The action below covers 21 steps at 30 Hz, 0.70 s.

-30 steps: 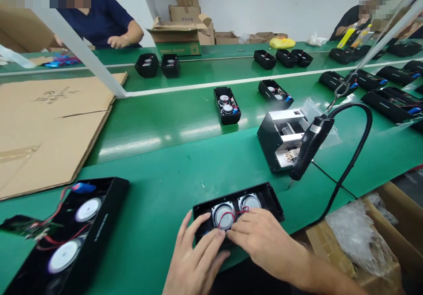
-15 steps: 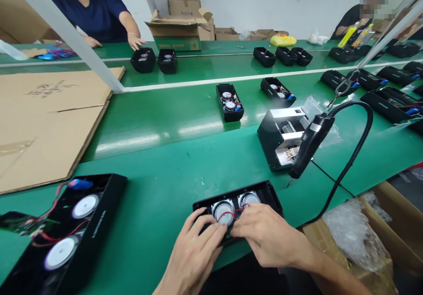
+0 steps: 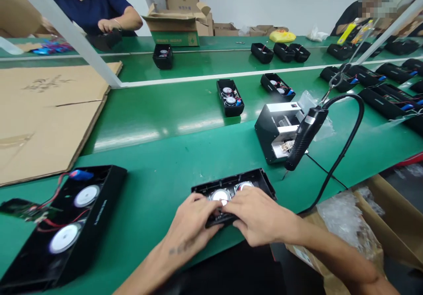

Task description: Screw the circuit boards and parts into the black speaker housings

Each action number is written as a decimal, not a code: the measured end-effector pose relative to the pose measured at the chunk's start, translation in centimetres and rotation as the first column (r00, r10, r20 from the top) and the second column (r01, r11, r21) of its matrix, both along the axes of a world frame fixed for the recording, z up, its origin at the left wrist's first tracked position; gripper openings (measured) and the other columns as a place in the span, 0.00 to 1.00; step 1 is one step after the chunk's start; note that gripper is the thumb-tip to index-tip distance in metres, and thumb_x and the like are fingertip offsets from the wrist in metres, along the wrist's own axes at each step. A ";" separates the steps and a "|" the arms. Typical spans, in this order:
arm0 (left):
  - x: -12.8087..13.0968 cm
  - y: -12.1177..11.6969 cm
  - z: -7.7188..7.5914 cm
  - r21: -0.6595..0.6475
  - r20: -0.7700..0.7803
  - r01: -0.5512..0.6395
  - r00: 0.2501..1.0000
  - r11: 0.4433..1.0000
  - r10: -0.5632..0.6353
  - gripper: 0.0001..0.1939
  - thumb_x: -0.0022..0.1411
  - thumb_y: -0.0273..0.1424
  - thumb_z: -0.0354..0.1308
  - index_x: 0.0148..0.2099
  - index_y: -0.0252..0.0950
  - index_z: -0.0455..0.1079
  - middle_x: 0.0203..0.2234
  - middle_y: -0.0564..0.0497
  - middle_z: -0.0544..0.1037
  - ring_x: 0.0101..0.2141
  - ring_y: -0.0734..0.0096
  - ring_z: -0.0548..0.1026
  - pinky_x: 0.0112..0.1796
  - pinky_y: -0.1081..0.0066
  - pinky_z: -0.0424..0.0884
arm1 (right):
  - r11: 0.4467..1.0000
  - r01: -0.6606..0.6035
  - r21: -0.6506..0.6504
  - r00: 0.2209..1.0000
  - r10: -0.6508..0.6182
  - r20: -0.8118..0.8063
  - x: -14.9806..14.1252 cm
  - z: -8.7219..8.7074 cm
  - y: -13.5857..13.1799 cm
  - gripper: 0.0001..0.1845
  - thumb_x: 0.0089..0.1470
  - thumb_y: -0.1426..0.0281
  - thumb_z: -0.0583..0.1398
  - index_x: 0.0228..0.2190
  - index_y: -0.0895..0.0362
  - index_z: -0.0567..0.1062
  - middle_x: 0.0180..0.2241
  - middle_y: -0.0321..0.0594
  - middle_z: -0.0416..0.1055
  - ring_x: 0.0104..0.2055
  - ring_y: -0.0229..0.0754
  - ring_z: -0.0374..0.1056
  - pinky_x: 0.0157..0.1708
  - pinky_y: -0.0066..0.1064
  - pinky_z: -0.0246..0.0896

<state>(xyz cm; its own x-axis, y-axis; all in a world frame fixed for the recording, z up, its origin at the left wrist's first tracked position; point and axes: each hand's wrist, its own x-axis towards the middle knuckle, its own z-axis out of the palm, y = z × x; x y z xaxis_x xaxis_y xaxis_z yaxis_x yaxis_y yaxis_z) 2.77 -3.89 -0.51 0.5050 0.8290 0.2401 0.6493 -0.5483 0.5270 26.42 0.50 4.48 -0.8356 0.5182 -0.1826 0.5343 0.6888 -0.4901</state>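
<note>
My left hand (image 3: 190, 220) and right hand (image 3: 261, 215) are close together over an open, rectangular black plastic speaker housing (image 3: 261, 180), which sits on the green conveyor belt (image 3: 148, 189) directly in front of me. Both hands are curved downward with the fingers gathered, and the fingertips of each nearly meet above the housing. Whether either hand pinches anything I cannot tell, as my fingers hide the contact. Two round silver speaker drivers (image 3: 220, 196) show only in part beneath them.

Near my left hand, but not touching it, lies a second black speaker housing (image 3: 109, 185) with red wires and a green circuit board (image 3: 20, 209) at its end. Beyond it is a flat brown cardboard sheet (image 3: 42, 110). Right of my hands, a black corded electric screwdriver (image 3: 306, 136) hangs tip-down beside a black-and-silver bench unit (image 3: 274, 132). Further housings stand along the belt. Across the line, a co-worker in a navy shirt (image 3: 89, 4) handles another black housing (image 3: 105, 40).
</note>
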 end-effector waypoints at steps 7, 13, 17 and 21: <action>-1.6 7.6 3.6 -0.687 0.067 -0.070 0.985 0.724 0.159 0.27 0.47 0.43 0.78 0.48 0.42 0.76 0.33 0.59 0.81 0.32 0.69 0.77 0.34 0.70 0.67 | 0.992 0.048 -0.121 0.999 -0.046 0.020 -1.6 2.7 5.9 0.20 0.57 0.74 0.66 0.51 0.55 0.84 0.37 0.42 0.85 0.38 0.48 0.78 0.32 0.32 0.54; -1.5 8.5 4.4 -0.700 0.065 -0.063 0.986 0.711 0.152 0.26 0.44 0.43 0.78 0.45 0.40 0.78 0.32 0.58 0.80 0.32 0.69 0.75 0.34 0.70 0.64 | 0.996 0.050 -0.073 0.997 -0.046 0.056 -2.1 2.8 6.9 0.19 0.53 0.68 0.69 0.48 0.54 0.83 0.36 0.41 0.84 0.38 0.49 0.76 0.29 0.32 0.50; -1.3 8.3 4.5 -0.721 0.085 -0.059 0.981 0.691 0.173 0.26 0.43 0.42 0.79 0.44 0.40 0.78 0.32 0.58 0.80 0.32 0.70 0.75 0.35 0.70 0.65 | 0.997 0.060 -0.057 0.997 -0.058 0.041 -1.9 2.2 6.6 0.18 0.54 0.68 0.68 0.47 0.54 0.84 0.34 0.40 0.83 0.36 0.48 0.75 0.30 0.31 0.49; -1.2 8.4 4.2 -0.743 0.107 -0.060 0.973 0.667 0.207 0.28 0.43 0.42 0.78 0.45 0.40 0.75 0.30 0.58 0.78 0.31 0.71 0.73 0.34 0.70 0.64 | 0.993 0.065 -0.097 0.998 -0.063 0.020 -2.0 2.0 7.0 0.18 0.53 0.69 0.70 0.47 0.53 0.84 0.33 0.38 0.82 0.36 0.47 0.74 0.31 0.31 0.51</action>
<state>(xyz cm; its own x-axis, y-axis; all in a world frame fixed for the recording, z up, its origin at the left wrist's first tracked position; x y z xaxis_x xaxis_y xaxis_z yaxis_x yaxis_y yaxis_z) 1.57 4.56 3.73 0.3874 0.8291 -0.4032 0.5462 0.1459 0.8248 24.40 7.50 6.45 -0.7976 0.5495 -0.2487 0.5845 0.6023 -0.5436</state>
